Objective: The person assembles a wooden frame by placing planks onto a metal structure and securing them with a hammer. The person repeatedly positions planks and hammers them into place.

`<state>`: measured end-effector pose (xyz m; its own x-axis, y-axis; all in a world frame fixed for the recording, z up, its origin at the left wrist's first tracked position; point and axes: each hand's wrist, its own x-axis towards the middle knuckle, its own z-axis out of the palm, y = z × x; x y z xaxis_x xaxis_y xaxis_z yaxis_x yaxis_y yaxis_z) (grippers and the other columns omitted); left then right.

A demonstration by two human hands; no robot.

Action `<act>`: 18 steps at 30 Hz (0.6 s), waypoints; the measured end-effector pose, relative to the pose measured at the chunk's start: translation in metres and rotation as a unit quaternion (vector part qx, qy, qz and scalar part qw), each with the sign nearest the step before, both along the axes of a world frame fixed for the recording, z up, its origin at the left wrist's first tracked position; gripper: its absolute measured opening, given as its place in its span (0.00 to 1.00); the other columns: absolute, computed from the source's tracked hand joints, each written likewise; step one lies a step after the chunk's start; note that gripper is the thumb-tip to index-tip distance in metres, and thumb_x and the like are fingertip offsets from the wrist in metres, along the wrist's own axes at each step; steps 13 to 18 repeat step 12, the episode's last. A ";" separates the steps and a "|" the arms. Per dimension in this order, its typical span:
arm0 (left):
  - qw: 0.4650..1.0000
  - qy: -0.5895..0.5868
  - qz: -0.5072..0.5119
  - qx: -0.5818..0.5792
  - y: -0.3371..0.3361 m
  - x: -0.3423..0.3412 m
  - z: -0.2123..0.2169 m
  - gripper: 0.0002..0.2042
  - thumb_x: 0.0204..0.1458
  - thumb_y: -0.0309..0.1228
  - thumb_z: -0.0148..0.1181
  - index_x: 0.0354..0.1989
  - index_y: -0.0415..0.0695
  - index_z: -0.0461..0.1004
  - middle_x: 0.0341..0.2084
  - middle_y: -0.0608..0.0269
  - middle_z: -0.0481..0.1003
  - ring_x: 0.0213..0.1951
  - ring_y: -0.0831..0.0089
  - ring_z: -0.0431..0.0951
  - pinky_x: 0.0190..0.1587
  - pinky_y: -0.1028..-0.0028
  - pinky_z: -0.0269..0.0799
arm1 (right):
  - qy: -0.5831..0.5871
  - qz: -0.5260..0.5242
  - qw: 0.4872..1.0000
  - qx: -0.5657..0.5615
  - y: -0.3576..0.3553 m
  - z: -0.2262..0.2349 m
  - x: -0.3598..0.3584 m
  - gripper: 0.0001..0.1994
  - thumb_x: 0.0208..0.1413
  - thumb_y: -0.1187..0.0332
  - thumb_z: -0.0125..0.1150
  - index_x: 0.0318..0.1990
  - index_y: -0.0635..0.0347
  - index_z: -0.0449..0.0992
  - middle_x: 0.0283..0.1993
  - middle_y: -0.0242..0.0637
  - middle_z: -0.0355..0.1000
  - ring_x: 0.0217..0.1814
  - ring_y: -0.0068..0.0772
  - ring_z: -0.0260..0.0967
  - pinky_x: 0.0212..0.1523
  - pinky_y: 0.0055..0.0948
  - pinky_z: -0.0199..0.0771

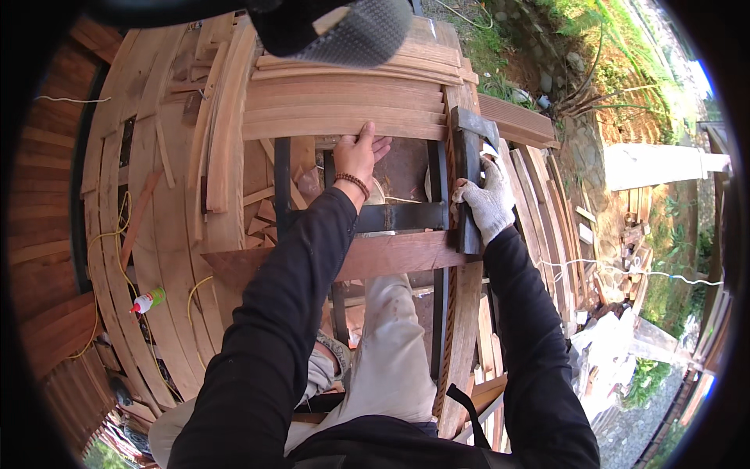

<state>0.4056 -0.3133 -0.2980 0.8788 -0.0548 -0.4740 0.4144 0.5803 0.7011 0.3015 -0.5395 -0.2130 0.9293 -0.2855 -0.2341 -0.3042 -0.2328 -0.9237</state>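
The bare left hand is laid flat, fingers spread, on the near edge of a stack of long wooden planks that rests across a dark metal frame; nothing is gripped, the planks are only pressed down. The right hand, in a white knit glove, is closed around a dark upright bar at the right side of the frame, just beside the plank ends. A reddish board is seen lying across the frame nearer the body, and more planks are spread over the surface to the left, where a small green-and-red bottle and a yellow cord lie among them. It is judged that the stack could slide or tip off the frame if the flat left hand is lifted while the bar is moved, since the planks are held by pressure alone. The bare fingers could be pinched between plank edge and metal, or splinters picked up. Footing may also be lost, because the legs are set among open gaps in the frame.
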 end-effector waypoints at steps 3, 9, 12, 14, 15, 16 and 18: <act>1.000 0.006 -0.007 0.008 0.005 -0.004 -0.004 0.14 0.72 0.36 0.56 0.54 0.36 0.74 0.45 0.52 0.80 0.47 0.61 0.84 0.53 0.63 0.84 | 0.022 0.001 0.999 -0.042 0.013 0.017 -0.003 0.34 0.51 0.81 0.65 0.69 0.70 0.64 0.43 0.44 0.77 0.37 0.25 0.79 0.35 0.24 0.80; 0.999 -0.007 -0.037 -0.015 0.006 -0.009 -0.012 0.13 0.71 0.35 0.57 0.55 0.37 0.73 0.46 0.51 0.80 0.49 0.60 0.84 0.55 0.62 0.84 | 0.000 -0.003 1.000 -0.020 -0.005 -0.006 -0.003 0.37 0.47 0.79 0.69 0.67 0.78 0.62 0.42 0.47 0.76 0.34 0.28 0.79 0.37 0.27 0.83; 0.997 -0.004 -0.073 0.011 0.013 0.012 -0.018 0.15 0.70 0.33 0.59 0.58 0.38 0.70 0.51 0.48 0.78 0.52 0.55 0.84 0.55 0.61 0.84 | 0.000 0.017 0.999 -0.029 -0.004 0.003 0.022 0.40 0.49 0.80 0.67 0.70 0.80 0.57 0.42 0.48 0.76 0.38 0.33 0.81 0.37 0.27 0.84; 0.997 -0.004 -0.073 0.011 0.013 0.012 -0.018 0.15 0.70 0.33 0.59 0.58 0.38 0.70 0.51 0.48 0.78 0.52 0.55 0.84 0.55 0.61 0.84 | 0.000 0.017 0.999 -0.029 -0.004 0.003 0.022 0.40 0.49 0.80 0.67 0.70 0.80 0.57 0.42 0.48 0.76 0.38 0.33 0.81 0.37 0.27 0.84; 0.997 -0.004 -0.073 0.011 0.013 0.012 -0.018 0.15 0.70 0.33 0.59 0.58 0.38 0.70 0.51 0.48 0.78 0.52 0.55 0.84 0.55 0.61 0.84 | 0.000 0.017 0.999 -0.029 -0.004 0.003 0.022 0.40 0.49 0.80 0.67 0.70 0.80 0.57 0.42 0.48 0.76 0.38 0.33 0.81 0.37 0.27 0.84; 0.997 -0.004 -0.073 0.011 0.013 0.012 -0.018 0.15 0.70 0.33 0.59 0.58 0.38 0.70 0.51 0.48 0.78 0.52 0.55 0.84 0.55 0.61 0.84 | 0.000 0.017 0.999 -0.029 -0.004 0.003 0.022 0.40 0.49 0.80 0.67 0.70 0.80 0.57 0.42 0.48 0.76 0.38 0.33 0.81 0.37 0.27 0.84; 0.997 -0.004 -0.073 0.011 0.013 0.012 -0.018 0.15 0.70 0.33 0.59 0.58 0.38 0.70 0.51 0.48 0.78 0.52 0.55 0.84 0.55 0.61 0.84 | 0.000 0.017 0.999 -0.029 -0.004 0.003 0.022 0.40 0.49 0.80 0.67 0.70 0.80 0.57 0.42 0.48 0.76 0.38 0.33 0.81 0.37 0.27 0.84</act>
